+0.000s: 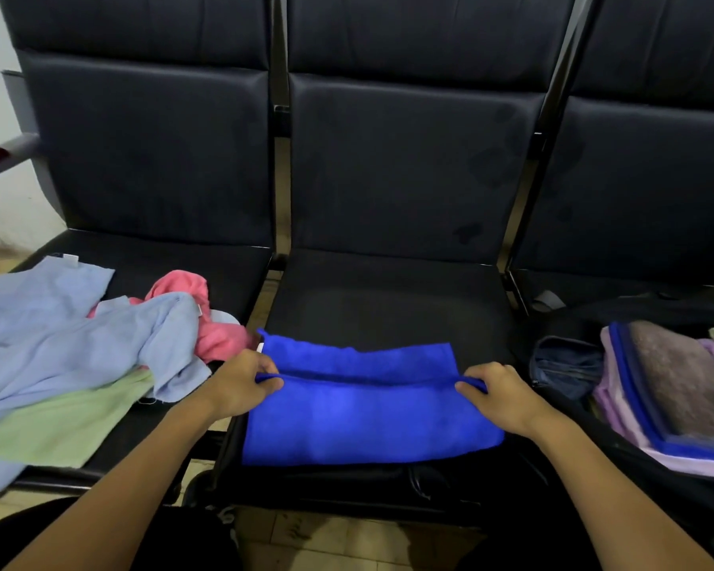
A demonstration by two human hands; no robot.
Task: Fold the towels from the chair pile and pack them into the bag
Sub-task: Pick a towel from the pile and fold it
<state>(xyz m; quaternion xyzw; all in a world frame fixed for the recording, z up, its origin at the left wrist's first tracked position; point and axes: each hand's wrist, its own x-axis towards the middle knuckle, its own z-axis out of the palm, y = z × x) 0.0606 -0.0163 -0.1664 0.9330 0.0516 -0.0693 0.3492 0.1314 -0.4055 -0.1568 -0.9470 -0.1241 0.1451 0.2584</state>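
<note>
A bright blue towel (pixel 363 414) lies on the middle chair seat (pixel 388 307), partly folded over itself. My left hand (pixel 240 385) pinches the left end of its folded edge. My right hand (pixel 499 397) pinches the right end of the same edge. On the left seat sits a loose pile of towels (pixel 71 348): light blue, pink and pale green. On the right seat stands an open black bag (pixel 569 364) holding several folded towels (pixel 677 393), brown, lilac and blue.
Three dark padded chairs stand in a row with metal frames between them. An armrest (pixel 5 154) juts out at the far left. Tiled floor (pixel 339 541) shows below the seats' front edge.
</note>
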